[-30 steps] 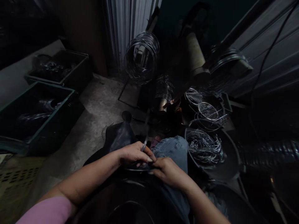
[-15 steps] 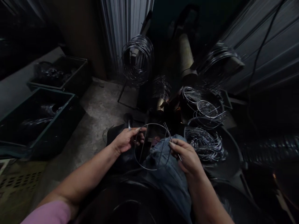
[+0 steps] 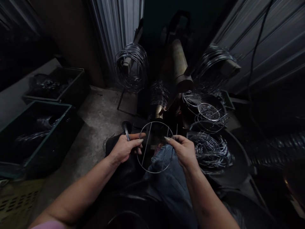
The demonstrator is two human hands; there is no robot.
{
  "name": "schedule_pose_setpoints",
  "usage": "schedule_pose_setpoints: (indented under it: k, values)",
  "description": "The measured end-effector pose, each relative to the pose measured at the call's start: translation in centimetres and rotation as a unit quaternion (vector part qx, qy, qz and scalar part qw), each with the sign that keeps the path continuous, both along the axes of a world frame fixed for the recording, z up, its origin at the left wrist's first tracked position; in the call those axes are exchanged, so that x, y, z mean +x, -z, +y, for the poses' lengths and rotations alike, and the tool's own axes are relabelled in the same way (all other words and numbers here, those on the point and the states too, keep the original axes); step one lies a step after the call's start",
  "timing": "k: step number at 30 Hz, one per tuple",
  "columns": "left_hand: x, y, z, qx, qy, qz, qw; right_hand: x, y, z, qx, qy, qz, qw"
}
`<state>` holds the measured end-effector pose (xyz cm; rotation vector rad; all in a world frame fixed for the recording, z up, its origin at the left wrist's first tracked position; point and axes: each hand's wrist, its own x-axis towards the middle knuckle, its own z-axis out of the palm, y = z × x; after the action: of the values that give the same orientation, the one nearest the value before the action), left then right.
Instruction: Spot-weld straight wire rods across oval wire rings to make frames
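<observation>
A thin silver wire ring with straight wires across its inside hangs upright over my lap. My left hand holds its left side, and a short curved dark metal piece sticks up from that grip. That piece is too dark to identify. My right hand pinches the ring's upper right side between thumb and fingers. Below the ring lies my blue denim-covered leg.
Tangled wire fills a dark round basin to my right, with more wire rings in a container behind it. Wire coils sit on upright holders ahead. Green-rimmed crates stand at left on a concrete floor. Corrugated metal walls rise behind.
The wire ring has risen from my lap and now faces me, held higher and farther forward. My hands have moved apart to either side of it.
</observation>
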<state>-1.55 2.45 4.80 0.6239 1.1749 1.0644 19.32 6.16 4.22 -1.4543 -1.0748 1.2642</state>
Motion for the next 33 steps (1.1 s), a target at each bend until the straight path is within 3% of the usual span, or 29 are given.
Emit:
schedule_pose_setpoints:
  k: [12,25,33]
  values:
    - [-0.5,-1.2,3.2,0.016,-0.029,-0.029,0.999,-1.7,-3.2,4.4,0.013,0.015,0.034,0.999]
    - [-0.3,-2.2,4.0,0.008,-0.038,-0.054,0.998,-2.0,-3.6,6.1,0.000,0.020,0.055,0.998]
    - [-0.1,-2.8,4.4,0.016,-0.036,-0.014,0.999,-0.9,-3.1,5.0,-0.026,-0.012,0.092,0.995]
